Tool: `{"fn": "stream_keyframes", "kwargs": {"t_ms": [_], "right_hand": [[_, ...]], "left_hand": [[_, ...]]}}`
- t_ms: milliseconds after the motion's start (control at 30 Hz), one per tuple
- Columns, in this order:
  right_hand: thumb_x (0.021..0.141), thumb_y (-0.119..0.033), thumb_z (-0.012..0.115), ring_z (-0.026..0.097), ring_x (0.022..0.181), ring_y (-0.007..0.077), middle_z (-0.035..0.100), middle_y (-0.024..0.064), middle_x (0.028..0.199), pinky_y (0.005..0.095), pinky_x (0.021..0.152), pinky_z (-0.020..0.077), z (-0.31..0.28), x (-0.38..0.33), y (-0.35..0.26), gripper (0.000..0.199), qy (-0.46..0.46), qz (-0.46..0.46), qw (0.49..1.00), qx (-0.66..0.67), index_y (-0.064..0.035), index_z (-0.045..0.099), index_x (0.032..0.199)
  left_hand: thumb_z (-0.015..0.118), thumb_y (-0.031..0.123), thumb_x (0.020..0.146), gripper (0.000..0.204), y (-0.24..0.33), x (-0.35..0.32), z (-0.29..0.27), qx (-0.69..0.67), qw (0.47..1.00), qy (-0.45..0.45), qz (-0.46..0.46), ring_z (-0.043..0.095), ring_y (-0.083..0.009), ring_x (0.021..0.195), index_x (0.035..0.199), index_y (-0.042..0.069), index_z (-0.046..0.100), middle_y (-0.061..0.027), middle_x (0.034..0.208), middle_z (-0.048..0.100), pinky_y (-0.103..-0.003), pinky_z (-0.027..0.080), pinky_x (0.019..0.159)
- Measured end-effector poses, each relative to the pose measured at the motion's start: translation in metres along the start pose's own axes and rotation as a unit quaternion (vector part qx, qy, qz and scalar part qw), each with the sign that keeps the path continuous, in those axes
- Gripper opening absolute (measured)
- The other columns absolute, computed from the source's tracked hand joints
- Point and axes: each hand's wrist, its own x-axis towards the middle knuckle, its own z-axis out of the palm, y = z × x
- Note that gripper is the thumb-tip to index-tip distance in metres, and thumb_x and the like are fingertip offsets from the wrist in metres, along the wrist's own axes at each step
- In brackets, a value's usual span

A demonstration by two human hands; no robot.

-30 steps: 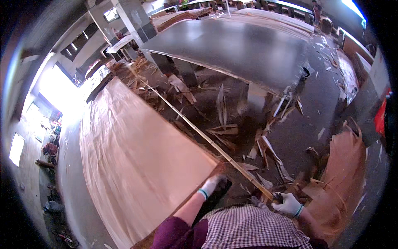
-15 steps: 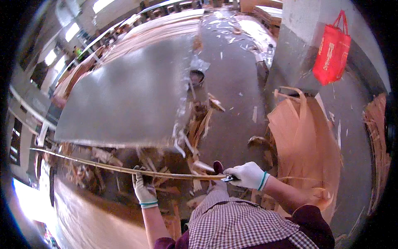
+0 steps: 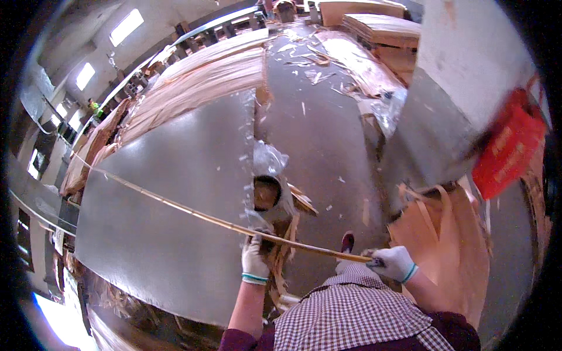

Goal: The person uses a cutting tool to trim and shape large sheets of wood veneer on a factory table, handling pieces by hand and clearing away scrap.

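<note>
Round dark container (image 3: 278,186) at right edge of grey table (image 3: 175,146); brownish inside, contents unclear. Red bag (image 3: 510,146), far right, soft and blurred; inside hidden. Slender, jointed tan pole (image 3: 298,244) bows across the smooth, dull-sheened table, far left to near right. Right hand (image 3: 395,263), white-gloved, closed round its near end; left hand (image 3: 256,260), also gloved, curled on it further left. Thin orange-brown sheets (image 3: 448,240), curling, near right.

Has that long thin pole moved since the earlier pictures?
Yes. Judged against the grey table, the pole has swung from outside the table's near edge to across its top in this view, its end at the right hand.
</note>
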Motion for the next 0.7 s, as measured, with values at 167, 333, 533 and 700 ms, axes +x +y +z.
{"fn": "stream_keyframes", "kwargs": {"t_ms": [167, 333, 533, 700], "right_hand": [[0.072, -0.028, 0.07, 0.061, 0.061, 0.0311, 0.062, 0.0116, 0.069, 0.0382, 0.053, 0.0485, -0.015, 0.122, 0.113, 0.021, -0.019, 0.006, 1.0, 0.018, -0.0104, 0.061, 0.079], [0.074, -0.029, 0.07, 0.061, 0.061, 0.0306, 0.061, 0.0126, 0.068, 0.0367, 0.054, 0.048, -0.049, 0.279, 0.174, 0.022, -0.068, -0.002, 0.997, 0.039, -0.0083, 0.063, 0.077], [0.077, -0.031, 0.065, 0.062, 0.063, 0.0284, 0.062, 0.0103, 0.07, 0.0376, 0.054, 0.0487, -0.077, 0.452, 0.253, 0.021, -0.128, -0.051, 0.99, 0.007, -0.0111, 0.062, 0.081], [0.077, -0.034, 0.065, 0.062, 0.062, 0.0277, 0.062, 0.0092, 0.069, 0.0378, 0.054, 0.0485, -0.089, 0.611, 0.303, 0.024, -0.07, -0.083, 0.992, -0.068, -0.0101, 0.062, 0.08]], "left_hand": [[0.049, 0.018, 0.095, 0.018, -0.011, 0.132, 0.087, 0.011, 0.999, 0.043, 0.001, 0.061, -0.0182, 0.088, 0.103, 0.004, 0.057, -0.0078, 0.093, 0.064, -0.032, 0.05, 0.082], [0.051, 0.02, 0.094, 0.018, -0.006, 0.266, 0.127, -0.007, 0.994, 0.11, 0.02, 0.061, -0.0181, 0.078, 0.102, 0.005, 0.058, -0.0072, 0.089, 0.063, -0.031, 0.052, 0.073], [0.053, 0.017, 0.093, 0.015, 0.021, 0.414, 0.187, 0.016, 0.989, 0.146, 0.026, 0.062, -0.0193, 0.077, 0.101, 0.005, 0.056, -0.0081, 0.087, 0.063, -0.032, 0.054, 0.07], [0.056, 0.02, 0.092, 0.018, 0.024, 0.561, 0.25, 0.033, 0.996, 0.08, -0.005, 0.063, -0.0179, 0.078, 0.102, 0.005, 0.056, -0.0074, 0.085, 0.064, -0.032, 0.054, 0.07]]}}
